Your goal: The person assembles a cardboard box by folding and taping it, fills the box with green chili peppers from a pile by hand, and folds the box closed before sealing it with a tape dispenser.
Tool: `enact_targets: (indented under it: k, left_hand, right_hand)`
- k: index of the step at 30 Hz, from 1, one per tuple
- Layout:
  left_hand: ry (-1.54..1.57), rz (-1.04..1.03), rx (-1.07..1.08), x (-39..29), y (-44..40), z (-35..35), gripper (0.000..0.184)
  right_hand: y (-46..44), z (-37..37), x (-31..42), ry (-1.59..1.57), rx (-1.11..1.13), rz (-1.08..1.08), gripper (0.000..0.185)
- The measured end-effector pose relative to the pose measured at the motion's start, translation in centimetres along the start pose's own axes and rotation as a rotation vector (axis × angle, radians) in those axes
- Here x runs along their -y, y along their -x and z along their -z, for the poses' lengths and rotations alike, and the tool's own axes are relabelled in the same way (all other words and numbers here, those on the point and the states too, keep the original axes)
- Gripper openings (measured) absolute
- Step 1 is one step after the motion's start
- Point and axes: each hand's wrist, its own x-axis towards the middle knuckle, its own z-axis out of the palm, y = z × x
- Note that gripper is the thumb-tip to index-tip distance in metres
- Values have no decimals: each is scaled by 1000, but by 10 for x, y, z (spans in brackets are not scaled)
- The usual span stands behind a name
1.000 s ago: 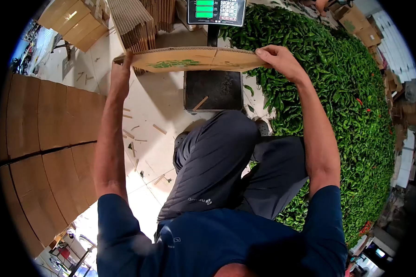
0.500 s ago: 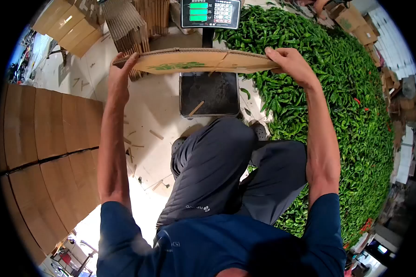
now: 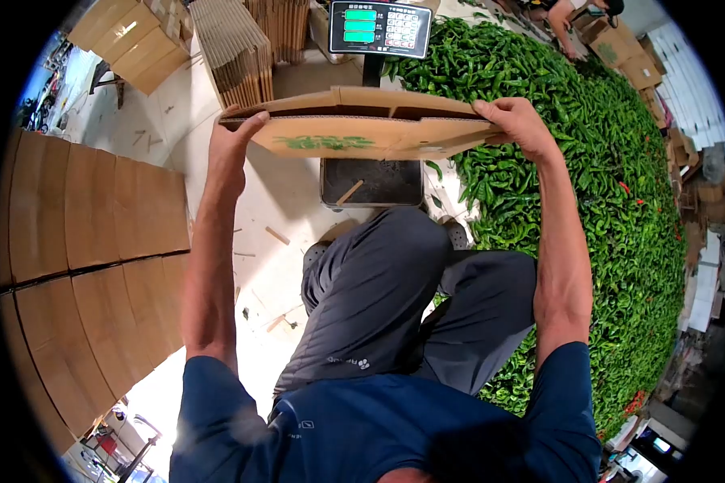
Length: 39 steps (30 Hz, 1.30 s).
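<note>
Between my two hands is a cardboard box (image 3: 395,137) with green print on its front side, partly opened so that a dark gap shows along its top. My left hand (image 3: 238,137) is closed on its left end, thumb over the upper edge. At the opposite end my right hand (image 3: 514,125) grips the right edge in the same way. Beneath the box is the black platform of a floor scale (image 3: 370,183), partly covered by it, with a small brown strip lying on top. The scale's display (image 3: 380,28) glows green behind the box.
A large heap of green peppers (image 3: 588,201) spreads along my right side. Stacked cardboard boxes (image 3: 89,209) stand at my left. Flattened cartons (image 3: 229,44) stand upright beyond the box. Brown scraps (image 3: 277,235) lie on the floor. Another person's arm (image 3: 562,32) reaches toward the heap's far edge.
The box has spread from nearly flat to a wider gap between its sides. Its printed front has come lower and nearer to me, and my left hand has shifted slightly right.
</note>
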Motion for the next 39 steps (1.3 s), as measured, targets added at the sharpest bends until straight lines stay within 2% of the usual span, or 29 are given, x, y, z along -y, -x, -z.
enact_targets:
  k: [1,3,4,5,6,7,8,11,14,16,17,20,21,24,26,28,30,31,34,36,37,38,39]
  left_hand:
    - [67,5,-66,-4,7,-7,52]
    - [135,90,13,2,15,-10,53]
    - [169,130,54,3,18,-13,54]
    - [151,159,-64,-9,31,-33,58]
    - [145,115,-85,-15,42,-49,61]
    - [172,133,-90,-21,52,-67,62]
    - [200,153,-94,-26,56,-77,64]
    - [259,381,90,-28,33,-51,70]
    - [-94,162,-20,1,-22,-17,75]
    - [7,-86,-163,7,-47,-17,68]
    - [290,-114,-158,25,-69,-15,53]
    - [351,-54,-4,38,-74,-15,43]
    - [466,-54,124,42,-72,-17,41]
    - [590,18,88,106,-82,-5,38]
    - [483,36,-83,124,-95,7,38]
    - [199,8,-357,135,-95,13,42]
    - [-290,-56,-711,108,-81,12,52]
    - [-826,-95,-685,142,-83,29,73]
    - [-601,-169,-471,121,-68,39,81]
    - [670,-48,49,54,-41,20,82]
    - [801,-52,149,43,-33,2,77]
    - [448,-161,134,54,-45,-8,75]
    - [327,-237,55,45,-44,-20,71]
  right_hand:
    - [-2,0,4,49,-67,7,62]
    - [-5,-4,19,146,-201,18,58]
    - [-7,-10,24,166,-204,68,57]
    - [-10,-19,29,184,-207,119,55]
    - [-12,-27,33,203,-209,171,54]
    - [-22,-37,29,299,-221,363,47]
    - [-35,-44,24,175,-151,429,39]
    - [-56,-44,21,80,-66,413,28]
    - [-71,-41,24,14,55,353,25]
    - [-67,-52,30,93,90,301,25]
    - [-65,-56,36,99,60,293,24]
    - [-66,-61,34,122,12,283,23]
    - [-65,-60,34,163,30,247,22]
    - [-57,-62,31,107,15,292,20]
    - [-56,-63,31,109,10,259,19]
    - [-59,-63,26,104,4,282,18]
    - [-61,-63,27,125,15,316,18]
    - [-61,-65,28,68,-6,287,18]
    - [-71,-68,20,24,-66,302,20]
    - [-73,-72,20,-106,-89,255,22]
    - [-75,-74,24,-170,-99,239,23]
    - [-76,-77,27,-140,-95,254,23]
    - [-76,-78,32,-109,-97,273,23]
